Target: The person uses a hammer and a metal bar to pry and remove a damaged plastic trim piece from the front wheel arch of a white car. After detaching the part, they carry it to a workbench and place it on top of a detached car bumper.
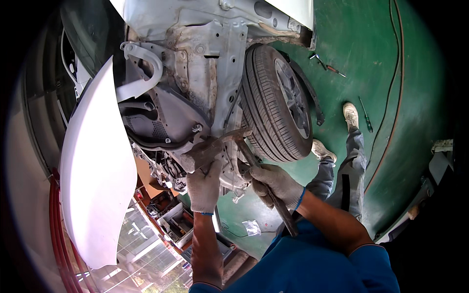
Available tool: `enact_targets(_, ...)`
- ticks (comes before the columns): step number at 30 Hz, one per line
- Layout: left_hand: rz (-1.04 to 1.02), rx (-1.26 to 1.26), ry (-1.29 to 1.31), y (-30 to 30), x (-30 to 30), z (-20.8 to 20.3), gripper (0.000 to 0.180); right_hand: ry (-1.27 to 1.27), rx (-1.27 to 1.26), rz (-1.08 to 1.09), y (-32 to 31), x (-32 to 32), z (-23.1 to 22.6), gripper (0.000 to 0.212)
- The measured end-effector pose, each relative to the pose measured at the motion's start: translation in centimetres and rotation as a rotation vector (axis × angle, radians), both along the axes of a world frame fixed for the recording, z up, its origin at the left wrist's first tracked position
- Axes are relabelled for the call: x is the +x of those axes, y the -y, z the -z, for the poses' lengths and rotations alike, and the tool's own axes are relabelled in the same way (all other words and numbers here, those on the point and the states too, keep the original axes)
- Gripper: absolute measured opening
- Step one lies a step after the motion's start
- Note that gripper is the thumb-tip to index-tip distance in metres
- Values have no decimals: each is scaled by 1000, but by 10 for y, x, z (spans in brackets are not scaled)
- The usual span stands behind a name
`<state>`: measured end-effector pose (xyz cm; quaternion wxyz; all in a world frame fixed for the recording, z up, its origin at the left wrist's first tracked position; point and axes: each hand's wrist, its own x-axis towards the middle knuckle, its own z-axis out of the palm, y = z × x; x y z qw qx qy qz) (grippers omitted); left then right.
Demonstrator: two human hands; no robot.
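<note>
So the right hand (279, 184), in a whitish knit glove with a blue cuff, is wrapped tight around the handle of a hammer (248, 154), with the bottom of the handle sticking out below the fist toward the blue shirt (317, 263). The left hand (204, 190), same kind of glove, is closed up around the near end of a chunky brownish metal tool (198, 157), can't really tell what kind. The hammer's head sits right at the far end of that chunk, over the stripped grey bodywork (195, 63) of a car, though whether the two actually touch is hard to say from this angle

Just past the hammer there's the front wheel (266, 105), turned at an angle, with a dark curved strip (312, 95) beside it. Off to the left a white body panel (100, 171) stands out from the car, next to a pale curved hinge arm (151, 73)

Further out, on the green floor (425, 97), lie a screwdriver (366, 116), a red-handled tool (334, 71) and a couple of long hoses (401, 53). Down low there's a clear plastic bag (251, 227) and a tray of tools (176, 222)
</note>
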<state>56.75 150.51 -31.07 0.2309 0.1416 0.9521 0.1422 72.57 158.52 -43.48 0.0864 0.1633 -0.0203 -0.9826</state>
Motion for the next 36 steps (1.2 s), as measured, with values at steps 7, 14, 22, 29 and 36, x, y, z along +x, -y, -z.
enact_targets(7, 152, -39, -48, 5, -7, 3, 34, 107, -4, 70, -2, -2, -15, 42)
enact_targets(14, 169, 157, -67, 8, -6, 10, 37, 239, 9, 36, 1, -7, -25, 33)
enact_targets(22, 319, 248, -179, 18, -3, 15, 37, 275, 182, -4, -3, 6, -31, 35)
enact_targets(29, -93, 503, 92, 38, 39, 22, 33, 447, 364, 14, -22, 37, 0, 19)
enact_targets(36, -188, 733, 446, 42, 73, 57, 23, 210, 549, 67, 9, 49, -9, 57)
